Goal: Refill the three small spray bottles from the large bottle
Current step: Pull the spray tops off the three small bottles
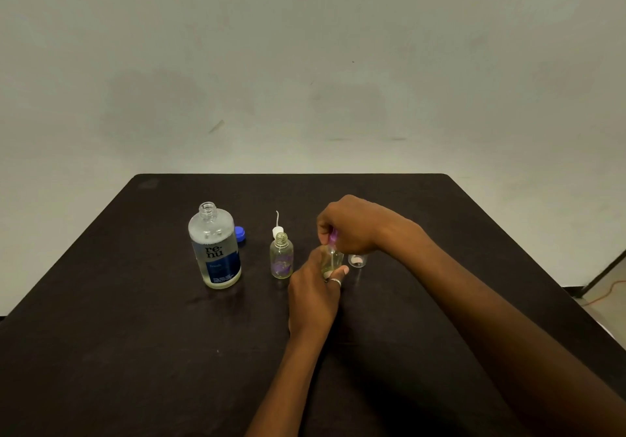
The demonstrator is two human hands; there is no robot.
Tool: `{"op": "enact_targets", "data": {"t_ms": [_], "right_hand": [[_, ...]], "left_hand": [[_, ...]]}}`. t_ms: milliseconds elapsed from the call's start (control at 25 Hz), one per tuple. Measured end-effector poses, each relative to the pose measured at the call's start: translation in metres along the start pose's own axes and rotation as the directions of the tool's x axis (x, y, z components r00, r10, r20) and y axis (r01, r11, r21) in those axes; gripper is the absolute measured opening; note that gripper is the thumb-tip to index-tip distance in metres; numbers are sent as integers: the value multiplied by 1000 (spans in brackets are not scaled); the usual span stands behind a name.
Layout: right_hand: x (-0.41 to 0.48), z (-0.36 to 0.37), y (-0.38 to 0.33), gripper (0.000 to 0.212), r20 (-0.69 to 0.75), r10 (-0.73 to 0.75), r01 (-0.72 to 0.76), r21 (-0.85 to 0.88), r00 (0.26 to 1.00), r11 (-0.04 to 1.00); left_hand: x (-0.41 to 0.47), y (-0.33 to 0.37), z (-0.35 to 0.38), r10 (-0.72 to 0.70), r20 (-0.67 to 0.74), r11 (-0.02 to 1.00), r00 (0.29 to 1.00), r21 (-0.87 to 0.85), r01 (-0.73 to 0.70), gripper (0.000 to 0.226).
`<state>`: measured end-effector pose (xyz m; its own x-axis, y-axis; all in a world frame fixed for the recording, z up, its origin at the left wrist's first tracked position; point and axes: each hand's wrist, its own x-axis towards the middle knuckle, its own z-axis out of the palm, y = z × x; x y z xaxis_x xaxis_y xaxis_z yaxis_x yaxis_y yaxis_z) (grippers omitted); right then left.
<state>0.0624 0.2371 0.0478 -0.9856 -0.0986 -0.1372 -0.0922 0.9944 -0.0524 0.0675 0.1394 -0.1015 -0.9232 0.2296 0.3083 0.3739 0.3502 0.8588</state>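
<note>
The large clear bottle with a blue label stands uncapped at the left of the dark table; its blue cap lies just behind it. A small clear bottle with a purple label stands open at the centre, and its white spray top lies behind it. My left hand grips the body of a second small bottle. My right hand pinches that bottle's purple spray top. A third small bottle is partly hidden under my right wrist.
A pale wall rises behind the table's far edge. At the right edge of the view, a dark table leg or stand and an orange cable sit on the floor.
</note>
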Motion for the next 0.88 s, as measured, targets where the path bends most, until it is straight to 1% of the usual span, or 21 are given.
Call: {"op": "enact_targets", "data": {"t_ms": [120, 200, 280, 320, 360, 440, 480, 560, 680, 760, 800, 880], "right_hand": [[1, 0, 1, 20, -1, -14, 14, 14, 1000, 1000], [0, 1, 0, 17, -48, 41, -42, -28, 998, 999], [-2, 1, -2, 32, -119, 127, -139, -94, 985, 986], [-2, 1, -3, 38, -144, 146, -163, -112, 979, 980], [-2, 1, -4, 40, -150, 151, -171, -127, 977, 977], [-2, 2, -5, 33, -111, 139, -153, -125, 984, 980], [-1, 2, -4, 26, -85, 115, -124, -111, 990, 986], [1, 2, 0, 4, -22, 69, -70, -49, 997, 996], [0, -2, 1, 19, 16, -7, 7, 12, 1000, 1000], [0, -2, 1, 21, 8, -28, 27, 18, 1000, 999], [1, -1, 2, 20, -9, -22, 22, 14, 1000, 1000], [1, 1, 1, 22, -62, 43, -45, -29, 997, 999]], "left_hand": [[0, 1, -1, -18, 9, 1000, 1000, 2, 18, 39], [0, 2, -2, -20, 4, 1000, 1000, 0, 20, 38], [0, 3, -2, -24, 3, 1000, 1000, 6, 24, 36], [0, 4, -2, -26, 2, 1000, 1000, 10, 26, 37], [1, 4, -2, -28, 2, 1000, 1000, 14, 28, 37], [0, 4, -2, -35, 5, 999, 999, 10, 35, 37], [0, 4, -2, -36, 7, 999, 999, 9, 36, 37], [0, 3, -2, -27, 7, 1000, 1000, 9, 27, 40], [0, 3, -2, -27, 10, 1000, 1000, 13, 26, 40], [0, 3, -2, -29, 13, 999, 999, 16, 29, 39], [-1, 4, -2, -32, 14, 999, 999, 11, 32, 38], [-1, 5, -3, -33, 13, 999, 999, 7, 33, 34]]}}
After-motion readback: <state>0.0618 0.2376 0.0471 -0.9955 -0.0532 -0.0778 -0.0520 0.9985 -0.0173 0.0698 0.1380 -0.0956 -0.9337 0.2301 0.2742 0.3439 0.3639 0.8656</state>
